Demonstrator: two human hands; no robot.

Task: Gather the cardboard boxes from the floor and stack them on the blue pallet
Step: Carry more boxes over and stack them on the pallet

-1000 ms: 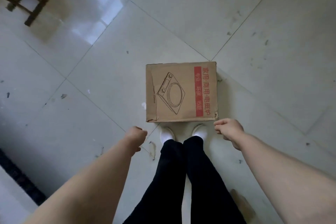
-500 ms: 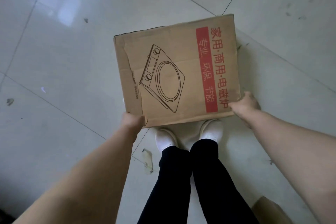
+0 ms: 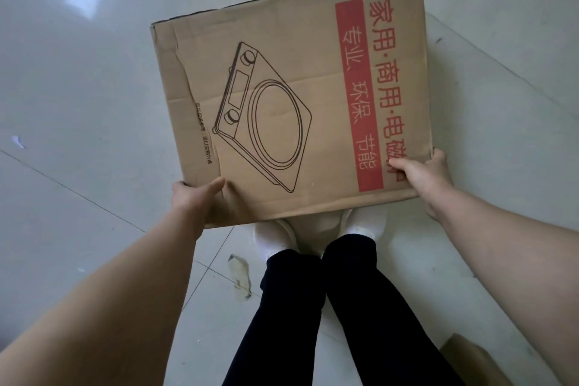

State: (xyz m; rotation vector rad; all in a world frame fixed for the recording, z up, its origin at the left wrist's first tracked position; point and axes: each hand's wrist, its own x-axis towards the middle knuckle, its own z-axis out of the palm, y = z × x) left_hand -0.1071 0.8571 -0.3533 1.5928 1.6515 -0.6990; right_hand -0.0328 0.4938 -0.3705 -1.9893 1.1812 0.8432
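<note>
Two hands hold one cardboard box (image 3: 291, 97) above the tiled floor (image 3: 78, 88), over white shoes (image 3: 275, 238). The left hand (image 3: 197, 200) clasps its near left corner and the right hand (image 3: 423, 175) its near right corner, thumbs on top. It looks stiff, creased and probably light, so supporting it from underneath seems safest.

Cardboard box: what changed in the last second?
The cardboard box came up off the floor toward the camera. A second ago both hands were only reaching its near corners; now the left hand and right hand grip them. Its printed face still points up, and the feet stand as before.
</note>
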